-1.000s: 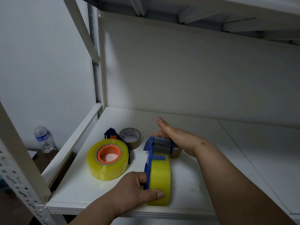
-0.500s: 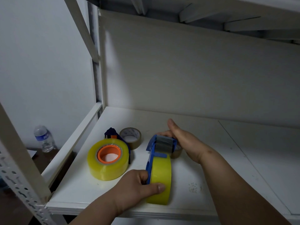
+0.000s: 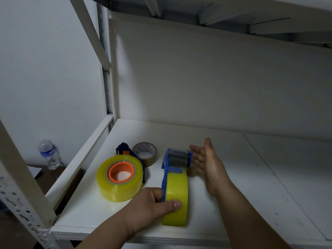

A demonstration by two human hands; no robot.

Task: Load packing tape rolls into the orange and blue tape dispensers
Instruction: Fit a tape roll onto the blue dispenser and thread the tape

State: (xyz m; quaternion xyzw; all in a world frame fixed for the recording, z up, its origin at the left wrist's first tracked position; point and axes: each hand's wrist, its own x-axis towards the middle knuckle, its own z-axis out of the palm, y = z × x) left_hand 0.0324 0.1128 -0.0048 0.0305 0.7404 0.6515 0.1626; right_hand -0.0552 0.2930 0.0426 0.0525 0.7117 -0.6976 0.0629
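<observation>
White metal shelving (image 3: 233, 141), dim wall (image 3: 45, 69)

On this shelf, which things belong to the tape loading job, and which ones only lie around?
For the job:
- blue dispenser with its yellow roll, gripped by the left hand
- orange dispenser inside a second yellow roll
- brown tape roll

Only lying around:
- water bottle on the floor
</observation>
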